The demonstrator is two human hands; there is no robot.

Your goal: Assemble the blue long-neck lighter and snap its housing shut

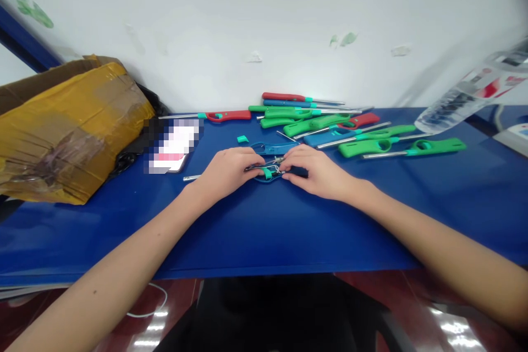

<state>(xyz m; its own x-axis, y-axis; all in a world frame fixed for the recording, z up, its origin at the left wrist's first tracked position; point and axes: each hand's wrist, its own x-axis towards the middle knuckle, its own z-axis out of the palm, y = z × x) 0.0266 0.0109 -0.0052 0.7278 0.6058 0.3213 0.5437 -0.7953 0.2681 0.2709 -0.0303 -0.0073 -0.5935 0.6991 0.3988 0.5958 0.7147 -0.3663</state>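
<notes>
At far left, one package (78, 137), bulky and angular, was bound in glossy yellow tape with creased, scuffed faces; beside it lay crumpled black plastic (131, 148). Next, one flat phone (175, 146), its screen obscured, and, beyond it, one red lighter (226, 115) with a smooth handle, looped trigger guard and slim metal rod. Next, one small green clip (242, 138), apparently moulded plastic, lay loose. The left hand (231, 170) pinched the opened lighter (268, 174) between thumb and fingertips; a bright metal tube (191, 178) projected leftward past the wrist. The opened lighter lay between both hands, low over the blue tabletop (264, 231), its thin pale wires and green fitting exposed. It was judged light, its shell stiff and rather slick, its wires soft and easily snagged or torn; the best hold seemed the firm plastic edges, clear of the wiring. Just behind it lay one blue casing (276, 148), smooth and elongated. The right hand (317, 170) pinched a dark part (300, 171) between thumb and fingers; whether that was joined to the opened lighter could not be told. To the right lay a loose heap of green lighters (367, 147), with red and blue ones among them: glossy handles, slender metal rods. Last, one clear ribbed bottle (462, 96), red-and-white label, appeared tilted.
</notes>
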